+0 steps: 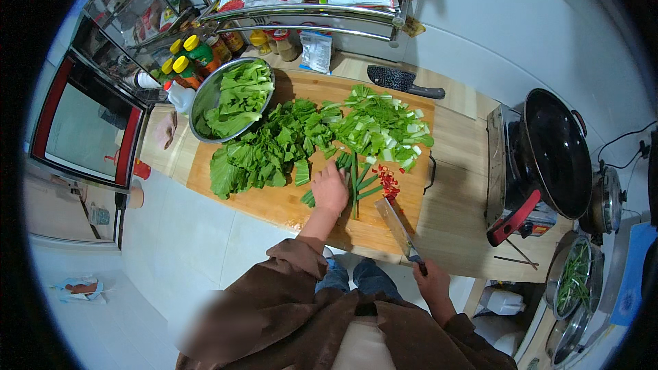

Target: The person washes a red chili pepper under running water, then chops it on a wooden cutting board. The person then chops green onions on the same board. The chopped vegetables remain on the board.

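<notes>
My left hand (pixel 329 191) is curled over a small bunch of long green stalks (pixel 367 183), probably scallions, pressing them to the wooden cutting board (pixel 303 216). In my right hand (pixel 433 283) is the dark handle of a kitchen knife (pixel 397 227), whose blade lies over the board's front right part. Chopped red chili (pixel 389 183) sits just beyond the blade's tip. Chopped leafy greens with pale stems (pixel 380 126) are heaped at the back right of the board. Left of them is a pile of cut leaves (pixel 257 159).
A steel bowl of leafy greens (pixel 195 113) overlaps the board's back left. A cleaver (pixel 406 81) lies behind the board. To the right, a black wok (pixel 555 154) with a red handle rests on a portable stove (pixel 497 164). Yellow-capped bottles (pixel 198 51) stand below a metal rack (pixel 329 8).
</notes>
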`<state>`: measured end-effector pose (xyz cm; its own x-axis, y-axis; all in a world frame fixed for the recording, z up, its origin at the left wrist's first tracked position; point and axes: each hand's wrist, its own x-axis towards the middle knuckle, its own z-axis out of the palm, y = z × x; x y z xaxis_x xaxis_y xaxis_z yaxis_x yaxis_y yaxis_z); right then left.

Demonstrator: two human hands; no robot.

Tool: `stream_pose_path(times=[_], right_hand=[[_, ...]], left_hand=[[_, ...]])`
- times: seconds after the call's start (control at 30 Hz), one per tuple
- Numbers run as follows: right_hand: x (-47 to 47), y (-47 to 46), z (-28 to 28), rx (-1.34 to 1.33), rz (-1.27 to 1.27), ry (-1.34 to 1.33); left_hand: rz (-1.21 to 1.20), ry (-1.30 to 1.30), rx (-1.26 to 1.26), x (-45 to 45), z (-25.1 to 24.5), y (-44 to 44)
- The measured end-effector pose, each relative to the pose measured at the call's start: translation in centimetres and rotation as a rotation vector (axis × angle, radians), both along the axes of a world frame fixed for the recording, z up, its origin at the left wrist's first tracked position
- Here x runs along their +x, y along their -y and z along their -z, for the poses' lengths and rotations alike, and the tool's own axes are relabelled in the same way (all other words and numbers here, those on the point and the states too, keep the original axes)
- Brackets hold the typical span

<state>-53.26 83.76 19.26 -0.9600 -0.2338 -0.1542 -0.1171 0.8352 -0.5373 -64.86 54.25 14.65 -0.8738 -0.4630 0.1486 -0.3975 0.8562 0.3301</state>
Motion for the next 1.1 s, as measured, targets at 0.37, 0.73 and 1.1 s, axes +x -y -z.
stream_pose_path(times=[0.37, 0.73, 1.1], right_hand=[[-0.7, -0.4, 0.5, 0.011, -0.001, 0.031], [-1.3, 0.1, 0.3, 0.145, -0.145, 0.105], [-2.7, 5.3, -1.8, 0.159, -0.030, 0.267]], left_hand=[[0.193, 0.245, 0.011, 1.8, -1.8, -1.1], [0.239, 0.097, -0.092, 6.6, -0.1, 1.3], [0.342, 0.124, -0.037, 7.9, -0.4, 2.4]])
